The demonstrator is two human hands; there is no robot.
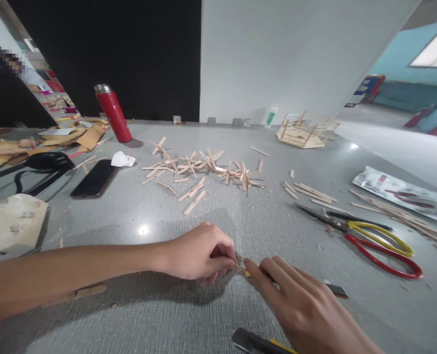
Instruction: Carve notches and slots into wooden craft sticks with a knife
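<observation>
Near the middle of the table, my left hand (203, 253) pinches a small wooden stick (237, 268) between thumb and fingers. My right hand (303, 300) is closed, palm down, over a slim black tool (336, 290) with a yellow part near its front; it looks like a craft knife, mostly hidden by the fingers. Its front end meets the stick, though the blade cannot be made out. At the bottom edge lies another black-and-yellow tool (257, 340), partly out of view. Ahead of both hands is a loose heap of cut wooden stick pieces (203, 164).
Scissors (347, 226) with red and yellow handles lie to the right, beside long wooden sticks (406, 216) and a white packet (402, 194). A stick frame (303, 132) stands behind. On the left are a red flask (114, 114), a phone (95, 178) and a paper-covered item (14, 223).
</observation>
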